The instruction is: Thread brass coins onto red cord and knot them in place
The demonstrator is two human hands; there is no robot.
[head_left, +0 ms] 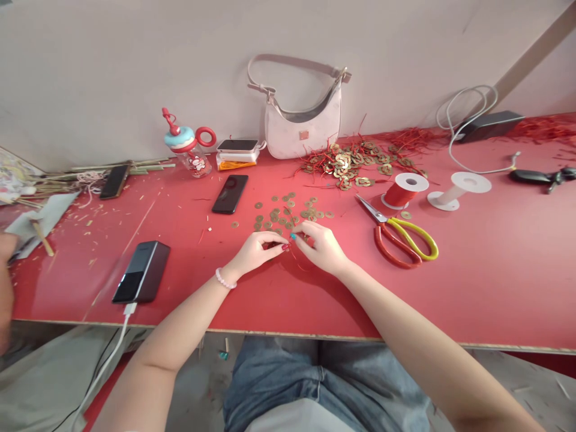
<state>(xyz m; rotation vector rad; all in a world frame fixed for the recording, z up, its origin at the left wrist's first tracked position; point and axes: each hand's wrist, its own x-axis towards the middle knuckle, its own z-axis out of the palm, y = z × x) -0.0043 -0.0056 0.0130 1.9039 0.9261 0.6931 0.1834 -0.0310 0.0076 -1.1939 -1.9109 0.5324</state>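
Observation:
My left hand (257, 250) and my right hand (321, 246) meet fingertip to fingertip over the red table (472, 288), both pinched on a thin red thread (294, 255) at the near edge of several loose brass coins (288, 213). A pale bead bracelet sits on my left wrist. What exactly sits between the fingertips besides thread is too small to tell.
Scissors with yellow and red handles (400, 237) lie right of my hands. A red thread spool (404, 190), a bare white spool (456, 189), a pile of threaded coins (351, 162), a white handbag (301, 117), phones (230, 193) and a power bank (141, 271) surround them. Another person's arm shows at far left.

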